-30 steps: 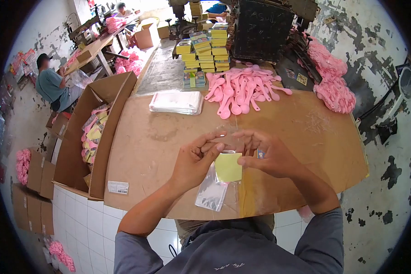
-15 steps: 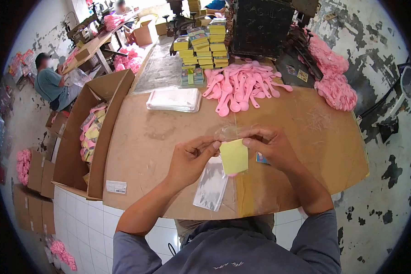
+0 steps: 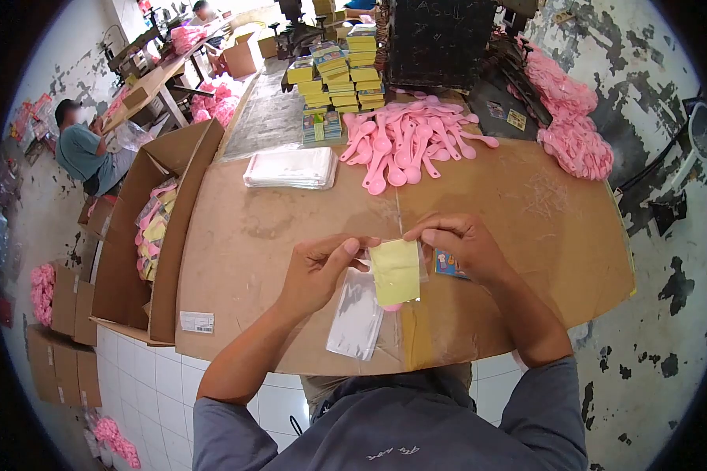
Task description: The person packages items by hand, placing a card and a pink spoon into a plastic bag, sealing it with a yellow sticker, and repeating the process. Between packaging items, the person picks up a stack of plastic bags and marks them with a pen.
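A clear plastic bag with a yellow card (image 3: 395, 271) in it hangs upright in front of me, and a bit of pink (image 3: 393, 307) shows below the card. My left hand (image 3: 320, 271) pinches the bag's upper left corner between thumb and fingers. At the upper right corner, my right hand (image 3: 457, 242) is closed on the bag's top edge. Beneath the held bag lies a pile of empty clear bags (image 3: 355, 318). A blue printed card (image 3: 449, 264) rests on the table, partly hidden under my right hand.
Pink spoons (image 3: 404, 141) are heaped at the back of the cardboard-covered table (image 3: 511, 212). Stacked cards (image 3: 334, 78) and a stack of bags (image 3: 291, 169) stand nearby. A cardboard box (image 3: 184, 228) of packed bags is at the left. Beyond it sits a person (image 3: 86, 149).
The clear plastic that stood above the card's top edge no longer rises there. My fingers now sit at the bag's top corners, and more of the blue card shows.
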`<state>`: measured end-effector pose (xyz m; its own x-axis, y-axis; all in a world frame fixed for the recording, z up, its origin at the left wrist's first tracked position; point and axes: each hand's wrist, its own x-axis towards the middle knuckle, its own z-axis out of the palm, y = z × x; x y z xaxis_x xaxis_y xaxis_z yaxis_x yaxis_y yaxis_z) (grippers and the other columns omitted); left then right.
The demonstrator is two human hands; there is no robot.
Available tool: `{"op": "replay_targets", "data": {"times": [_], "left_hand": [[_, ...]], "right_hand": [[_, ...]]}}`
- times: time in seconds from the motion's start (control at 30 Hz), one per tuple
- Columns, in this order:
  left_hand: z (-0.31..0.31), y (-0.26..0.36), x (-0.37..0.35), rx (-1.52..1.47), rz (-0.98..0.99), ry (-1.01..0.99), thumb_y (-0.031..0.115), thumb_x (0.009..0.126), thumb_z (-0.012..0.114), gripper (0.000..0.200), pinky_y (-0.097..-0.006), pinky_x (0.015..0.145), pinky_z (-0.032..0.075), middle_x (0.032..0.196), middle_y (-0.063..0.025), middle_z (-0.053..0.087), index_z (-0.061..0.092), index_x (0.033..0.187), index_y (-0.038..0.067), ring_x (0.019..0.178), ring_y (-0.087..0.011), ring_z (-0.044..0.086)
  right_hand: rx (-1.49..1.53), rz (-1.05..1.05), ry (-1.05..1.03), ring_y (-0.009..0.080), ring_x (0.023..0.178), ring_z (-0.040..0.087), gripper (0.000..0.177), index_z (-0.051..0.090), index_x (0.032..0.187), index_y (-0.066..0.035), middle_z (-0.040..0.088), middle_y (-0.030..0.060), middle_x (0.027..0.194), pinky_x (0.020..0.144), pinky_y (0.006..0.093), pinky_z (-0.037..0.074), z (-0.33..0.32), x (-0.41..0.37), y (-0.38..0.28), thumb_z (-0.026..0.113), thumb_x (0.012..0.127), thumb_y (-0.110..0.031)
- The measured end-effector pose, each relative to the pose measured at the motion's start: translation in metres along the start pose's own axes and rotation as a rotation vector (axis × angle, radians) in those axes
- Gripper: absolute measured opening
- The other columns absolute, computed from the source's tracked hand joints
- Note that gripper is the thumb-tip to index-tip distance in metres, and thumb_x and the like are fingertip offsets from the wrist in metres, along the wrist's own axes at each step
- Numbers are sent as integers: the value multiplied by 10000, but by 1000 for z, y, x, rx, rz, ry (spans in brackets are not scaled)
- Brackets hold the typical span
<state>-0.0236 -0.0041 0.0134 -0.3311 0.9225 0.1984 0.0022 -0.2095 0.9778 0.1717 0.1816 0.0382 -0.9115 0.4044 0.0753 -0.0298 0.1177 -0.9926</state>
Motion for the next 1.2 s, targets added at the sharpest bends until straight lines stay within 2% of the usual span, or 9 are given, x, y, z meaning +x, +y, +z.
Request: {"op": "replay_targets", "data": {"times": [0.13, 0.43, 0.63, 0.73, 0.93, 1.03, 1.1, 1.13, 1.2], "left_hand": [[7, 2, 1, 49, -141, 39, 80, 975, 702, 240, -292, 786, 590, 1073, -121, 759, 719, 1187, -33, 893, -138, 711], [5, 1, 2, 58, -153, 25, 45, 971, 703, 279, -252, 811, 584, 1077, -92, 756, 699, 1242, -23, 904, -106, 702], [1, -2, 1, 59, -102, 31, 29, 974, 693, 331, -257, 841, 582, 1087, -100, 747, 659, 1299, -22, 928, -111, 694], [11, 3, 2, 5, 28, 48, 42, 974, 697, 435, -263, 843, 586, 1063, -90, 743, 578, 1388, -14, 907, -116, 697], [-3, 12, 3, 81, -292, -170, 92, 974, 697, 336, -282, 813, 582, 1063, -65, 704, 602, 1278, -18, 995, -118, 681], [-37, 19, 8, 162, -204, 80, 164, 1004, 669, 278, -294, 818, 584, 1093, -82, 700, 623, 1223, -3, 1030, -128, 678], [-61, 25, 14, -57, 200, 580, 254, 1042, 622, 340, -309, 854, 579, 1195, -122, 682, 596, 1248, -16, 1094, -182, 682], [-71, 40, 21, -291, 422, 705, 296, 1068, 572, 415, -335, 906, 561, 1318, -159, 637, 545, 1316, -36, 1185, -238, 658], [-79, 54, 22, -323, 472, 737, 289, 1081, 541, 496, -356, 944, 544, 1401, -174, 588, 457, 1430, -53, 1247, -272, 628]], "right_hand": [[-67, -25, 17, 100, 861, 657, 179, 744, 1099, 41, 725, 61, 955, 790, 259, 529, 6, -1, 1, 682, 963, -59], [-151, -99, 12, 103, 923, 664, 187, 685, 1130, 32, 703, 59, 1002, 783, 265, 527, 3, 4, 18, 688, 960, -46], [1, -25, -36, 122, 910, 668, 559, 470, 1389, -37, 674, 53, 1008, 781, 272, 518, 16, -3, 0, 741, 901, -9], [4, -12, -71, 126, 931, 666, 622, 439, 1420, -42, 658, 51, 1010, 794, 269, 514, 12, 0, 3, 744, 882, 20], [-48, -58, 15, 134, 969, 660, 536, 500, 1382, -31, 655, 46, 1055, 824, 288, 521, 10, -1, -5, 728, 897, -20], [-261, -250, 96, 139, 984, 656, 413, 586, 1304, -24, 670, 53, 1089, 842, 297, 517, -16, 1, 2, 718, 914, -64], [-356, -238, 112, 142, 994, 653, 345, 634, 1254, -29, 681, 64, 1116, 850, 297, 513, -36, -4, -4, 712, 924, -86], [-395, -201, 116, 142, 999, 651, 313, 656, 1230, -34, 686, 70, 1131, 852, 295, 511, -45, -8, -8, 710, 928, -96], [-485, -120, 146, 154, 1002, 654, 302, 661, 1221, -40, 691, 78, 1133, 848, 301, 510, -61, -13, -6, 709, 933, -115]]}}
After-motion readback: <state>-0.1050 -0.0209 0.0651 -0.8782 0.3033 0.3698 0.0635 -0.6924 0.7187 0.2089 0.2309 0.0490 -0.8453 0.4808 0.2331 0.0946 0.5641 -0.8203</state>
